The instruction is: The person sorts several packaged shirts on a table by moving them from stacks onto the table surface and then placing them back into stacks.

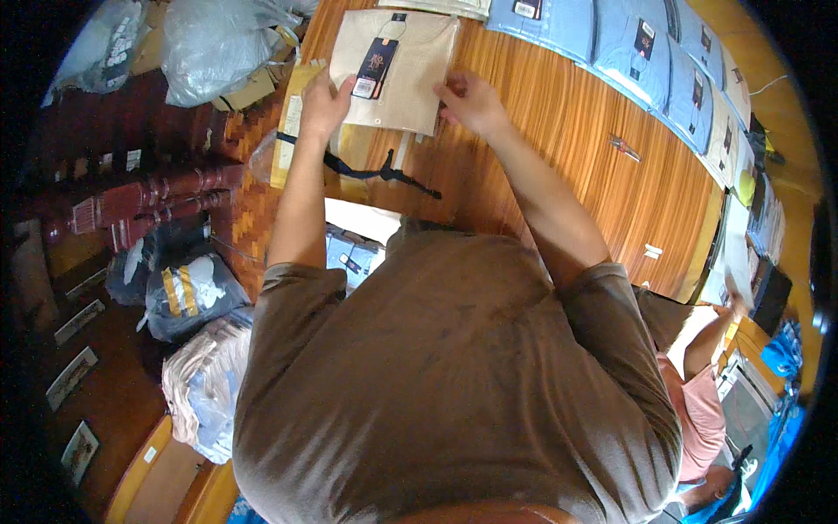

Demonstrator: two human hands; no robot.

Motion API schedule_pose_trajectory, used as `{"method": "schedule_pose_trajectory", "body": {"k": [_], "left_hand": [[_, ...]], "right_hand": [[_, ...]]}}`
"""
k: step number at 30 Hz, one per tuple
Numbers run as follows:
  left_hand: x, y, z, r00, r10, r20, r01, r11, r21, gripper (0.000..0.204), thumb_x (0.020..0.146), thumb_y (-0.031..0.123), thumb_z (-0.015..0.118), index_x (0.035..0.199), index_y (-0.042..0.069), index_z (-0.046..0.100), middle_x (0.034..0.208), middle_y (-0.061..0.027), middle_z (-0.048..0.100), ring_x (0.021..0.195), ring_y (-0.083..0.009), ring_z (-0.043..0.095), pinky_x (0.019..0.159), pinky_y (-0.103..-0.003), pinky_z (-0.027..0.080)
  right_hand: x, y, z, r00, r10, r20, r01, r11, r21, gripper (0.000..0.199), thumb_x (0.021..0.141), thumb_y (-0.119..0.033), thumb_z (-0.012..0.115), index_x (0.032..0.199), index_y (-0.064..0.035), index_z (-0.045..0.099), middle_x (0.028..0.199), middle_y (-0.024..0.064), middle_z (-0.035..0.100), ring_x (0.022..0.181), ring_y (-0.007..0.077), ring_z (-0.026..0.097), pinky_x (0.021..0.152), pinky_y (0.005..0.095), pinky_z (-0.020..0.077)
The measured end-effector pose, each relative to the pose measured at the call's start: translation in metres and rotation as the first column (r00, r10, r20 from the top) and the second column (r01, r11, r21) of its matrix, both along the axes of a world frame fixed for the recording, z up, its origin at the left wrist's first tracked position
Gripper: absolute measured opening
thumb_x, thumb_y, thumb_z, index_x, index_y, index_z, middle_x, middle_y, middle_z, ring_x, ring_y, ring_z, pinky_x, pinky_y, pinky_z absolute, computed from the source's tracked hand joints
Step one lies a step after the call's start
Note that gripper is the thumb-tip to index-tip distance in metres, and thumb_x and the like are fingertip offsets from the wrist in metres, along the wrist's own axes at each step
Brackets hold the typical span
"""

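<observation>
A beige folded garment [410, 70] in a clear plastic bag lies at the far side of the wooden table, a dark hang tag [377, 68] on its front. My left hand [326, 106] grips the bag's left edge, thumb on top beside the tag. At the opposite edge, my right hand [471, 103] has its fingers curled in against the bag's lower right side. A black strap [384, 171] lies just nearer than the garment, over a flat brown cardboard piece [349, 188].
Blue bagged garments [633, 48] line the table's [541, 166] far right edge. A small red-handled tool [624, 148] and a white scrap [652, 251] lie on the wood. Plastic-wrapped bundles [196, 288] stand left. Another person in pink [703, 419] is at the right.
</observation>
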State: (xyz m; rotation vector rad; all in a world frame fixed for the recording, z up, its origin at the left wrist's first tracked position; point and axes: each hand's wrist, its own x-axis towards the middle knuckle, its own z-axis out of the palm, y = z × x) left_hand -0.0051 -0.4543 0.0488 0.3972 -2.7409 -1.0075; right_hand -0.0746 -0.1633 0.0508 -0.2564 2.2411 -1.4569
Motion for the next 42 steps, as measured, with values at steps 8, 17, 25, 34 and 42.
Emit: {"method": "schedule_pose_trajectory", "body": {"k": [8,17,25,34,42], "left_hand": [[-0.001,0.003,-0.011,0.996,0.039,-0.078,-0.022,0.976,0.215,0.065,0.095,0.031,0.073,0.140,-0.010,0.053,0.128,-0.0318,0.063,0.122,-0.0444,0.059,0.109,-0.048,0.044],[0.022,0.133,0.043,0.882,-0.294,-0.368,0.175,0.930,-0.323,0.069,0.094,0.026,0.071,0.149,-0.004,0.043,0.152,-0.0295,0.043,0.142,-0.0476,0.039,0.118,-0.058,0.031],[0.050,0.305,0.003,0.911,-0.403,-0.083,0.396,0.914,-0.085,0.071,0.089,0.028,0.073,0.147,-0.004,0.046,0.148,-0.0290,0.048,0.137,-0.0489,0.045,0.117,-0.058,0.034],[0.033,0.360,0.015,0.959,-0.216,0.185,0.248,0.953,-0.174,0.073,0.090,0.025,0.072,0.151,-0.003,0.043,0.154,-0.0277,0.044,0.142,-0.0478,0.038,0.122,-0.057,0.026],[-0.014,0.433,0.003,0.813,-0.569,0.125,0.583,0.793,-0.178,0.074,0.093,0.031,0.069,0.154,0.001,0.039,0.165,-0.0278,0.030,0.154,-0.0482,0.023,0.125,-0.063,0.018]], "right_hand": [[0.078,0.101,0.010,0.977,-0.097,-0.188,0.100,0.995,0.009,0.029,0.097,-0.023,0.074,0.114,0.0002,0.071,0.101,0.0166,0.074,0.094,0.0252,0.073,0.083,0.0363,0.0575],[0.043,0.278,0.016,0.631,-0.004,-0.775,0.485,0.783,0.390,0.035,0.088,-0.006,0.072,0.122,0.0014,0.065,0.122,0.0230,0.068,0.115,0.0418,0.064,0.102,0.0496,0.0504],[0.022,0.299,0.017,0.741,0.032,-0.670,0.376,0.807,0.455,0.030,0.091,-0.015,0.073,0.120,-0.0056,0.069,0.120,0.0153,0.062,0.110,0.0376,0.060,0.094,0.0483,0.0502],[-0.007,0.363,-0.015,0.675,0.082,-0.734,0.248,0.911,0.330,0.032,0.089,-0.019,0.072,0.119,-0.0060,0.070,0.123,0.0133,0.066,0.111,0.0369,0.063,0.096,0.0471,0.0524],[-0.046,0.414,0.003,0.642,0.040,-0.766,-0.043,0.999,0.016,0.038,0.087,-0.005,0.067,0.125,-0.0068,0.067,0.122,0.0161,0.069,0.112,0.0377,0.065,0.099,0.0462,0.0534]]}}
